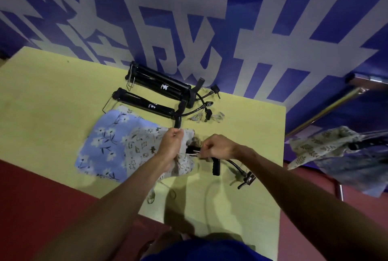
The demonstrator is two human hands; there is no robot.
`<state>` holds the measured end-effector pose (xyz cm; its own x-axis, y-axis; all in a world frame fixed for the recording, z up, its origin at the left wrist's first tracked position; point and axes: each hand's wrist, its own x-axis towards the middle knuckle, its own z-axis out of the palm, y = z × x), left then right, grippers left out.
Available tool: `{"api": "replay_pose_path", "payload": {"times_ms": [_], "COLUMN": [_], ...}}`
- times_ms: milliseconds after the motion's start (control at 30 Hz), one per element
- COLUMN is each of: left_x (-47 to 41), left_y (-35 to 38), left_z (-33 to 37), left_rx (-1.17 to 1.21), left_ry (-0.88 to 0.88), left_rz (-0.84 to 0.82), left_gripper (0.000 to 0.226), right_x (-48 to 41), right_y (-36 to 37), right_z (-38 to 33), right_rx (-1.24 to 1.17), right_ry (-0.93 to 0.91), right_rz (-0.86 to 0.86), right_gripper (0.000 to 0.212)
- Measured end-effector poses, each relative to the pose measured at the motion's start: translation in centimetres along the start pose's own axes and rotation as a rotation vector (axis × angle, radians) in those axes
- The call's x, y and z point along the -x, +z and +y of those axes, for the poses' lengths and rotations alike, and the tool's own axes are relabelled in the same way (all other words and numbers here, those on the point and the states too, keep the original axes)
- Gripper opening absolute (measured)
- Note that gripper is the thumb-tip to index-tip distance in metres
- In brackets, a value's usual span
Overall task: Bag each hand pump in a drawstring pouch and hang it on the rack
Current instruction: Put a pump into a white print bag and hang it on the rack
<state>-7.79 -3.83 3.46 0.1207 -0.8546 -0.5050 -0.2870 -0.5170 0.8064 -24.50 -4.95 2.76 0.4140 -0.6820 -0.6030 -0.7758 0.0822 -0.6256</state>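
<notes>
Pump point(192, 149) is lying crosswise near the tabletop's point(42, 101) right edge, body hidden in the grey pouch point(144, 151), handle point(216, 165) pointing right. Left hand point(171, 147) is pinching the pouch mouth; right hand point(218, 147) is clamping the drawstring beside it.

Standing against the wall: a yellow-green counter point(52, 101), its far edge touching the backdrop. Rising behind it: a blue wall banner point(210, 19) carrying large pale-grey characters. Spreading below and to either side: dark red floor point(31, 193). Showing at the bottom edge: a blue garment point(201, 250).
</notes>
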Motion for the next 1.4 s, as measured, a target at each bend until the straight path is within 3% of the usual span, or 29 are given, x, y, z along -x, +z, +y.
{"api": "replay_pose_path", "payload": {"times_ms": [233,333,500,633,767,900,1000,1200,1400], "left_x": [-0.9,-1.5,-2.8,-3.9,-4.7,-5.2,-5.4,-6.0,-5.6], "left_y": [0.5,0.8,1.0,1.2,1.8,2.3,2.5,1.6,-1.5], "left_z": [-1.3,-1.2,-1.4,-1.7,-1.8,-1.9,-1.7,-1.6,-0.4], "left_rx": [-0.249,-0.278,-0.436,-0.613,-0.774,-0.79,-0.765,-0.667,-0.49], "left_ry": [-0.076,-0.089,-0.028,0.043,0.194,0.219,0.211,0.165,0.142], "left_rz": [-0.008,-0.009,-0.016,0.005,0.028,0.047,0.048,0.013,-0.094], "left_gripper": [0.019,0.019,0.02,0.021,0.025,0.025,0.026,0.026,0.023], "right_x": [0.0,-0.6,-1.6,-2.9,-4.1,-6.3,-7.6,-8.1,-6.0], "right_y": [0.8,1.3,1.8,2.0,2.1,1.8,1.9,2.1,-0.5], "right_z": [2.5,2.2,2.2,3.4,3.7,4.0,4.4,4.6,1.6], "right_rx": [0.12,0.009,-0.278,-0.01,0.237,0.576,0.682,0.597,0.292], "right_ry": [0.066,0.084,0.175,0.166,0.062,0.013,0.012,-0.046,-0.287], "right_rz": [0.244,0.343,0.327,0.423,0.48,0.395,0.284,0.293,0.479], "right_gripper": [0.028,0.04,0.037,0.046,0.016,0.028,0.028,0.016,0.02]}}
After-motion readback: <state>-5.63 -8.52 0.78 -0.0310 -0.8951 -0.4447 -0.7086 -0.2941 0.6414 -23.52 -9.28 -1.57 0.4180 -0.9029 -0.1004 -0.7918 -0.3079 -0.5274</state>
